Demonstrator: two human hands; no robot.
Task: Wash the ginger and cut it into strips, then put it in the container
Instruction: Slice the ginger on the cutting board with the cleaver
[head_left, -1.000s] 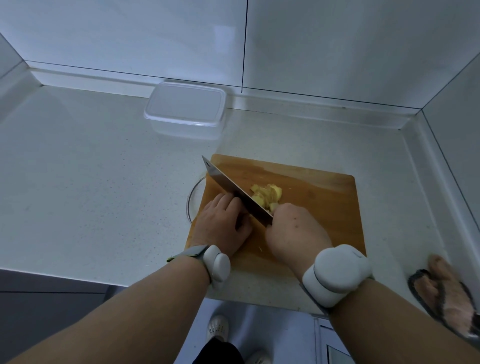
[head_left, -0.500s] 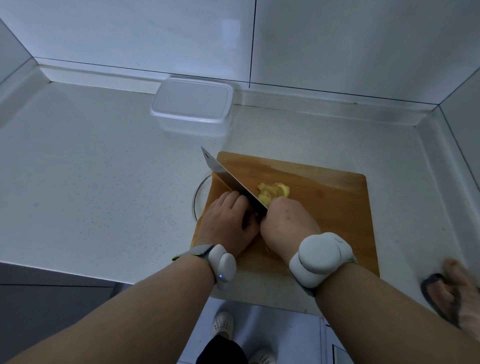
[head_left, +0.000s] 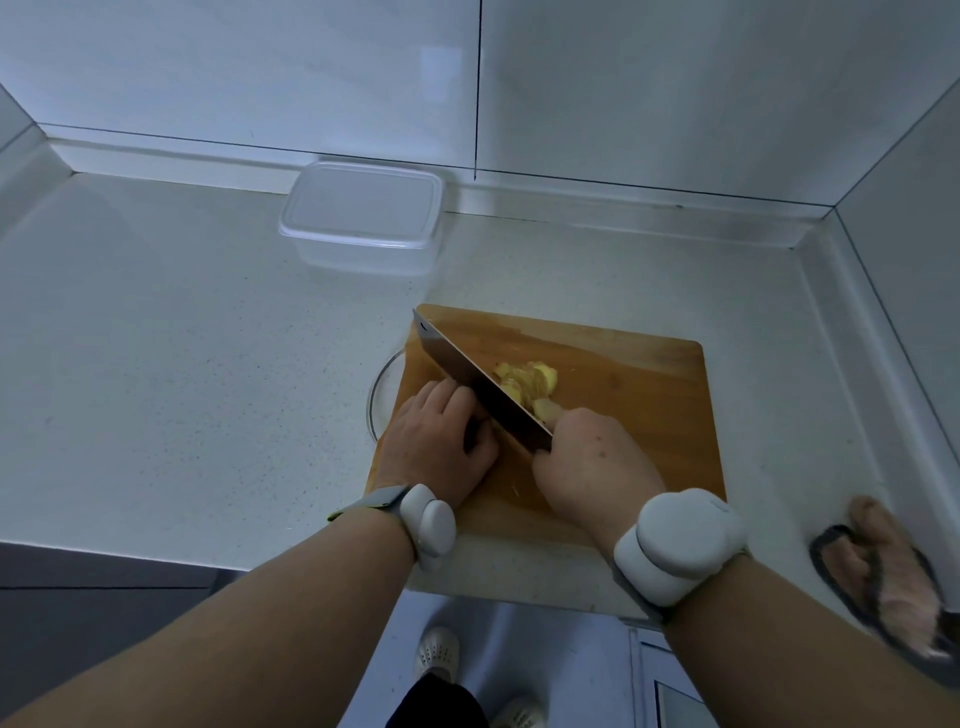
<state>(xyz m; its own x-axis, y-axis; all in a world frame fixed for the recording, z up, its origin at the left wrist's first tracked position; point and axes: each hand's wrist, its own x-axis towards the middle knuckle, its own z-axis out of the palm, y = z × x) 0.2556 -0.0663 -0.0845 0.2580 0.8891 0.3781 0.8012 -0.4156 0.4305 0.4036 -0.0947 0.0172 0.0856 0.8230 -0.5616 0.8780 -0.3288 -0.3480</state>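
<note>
A pile of pale yellow ginger slices (head_left: 530, 382) lies in the middle of the wooden cutting board (head_left: 634, 384). A cleaver (head_left: 483, 395) stands slantwise across the board, its blade against the slices. My right hand (head_left: 592, 462) grips its handle. My left hand (head_left: 431, 441) sits on the board at the blade's left face, fingers curled down over a piece of ginger that is mostly hidden. The clear plastic container (head_left: 363, 218) stands by the back wall, beyond the board, with its lid on.
A round glass rim (head_left: 379, 395) sticks out from under the board's left edge. A pink and grey cloth (head_left: 883, 577) lies at the counter's right front. Walls close the counter at the back and right. The counter's front edge runs just below the board.
Both hands and the cleaver keep nearly the same place on the board. The view has shifted a little.
</note>
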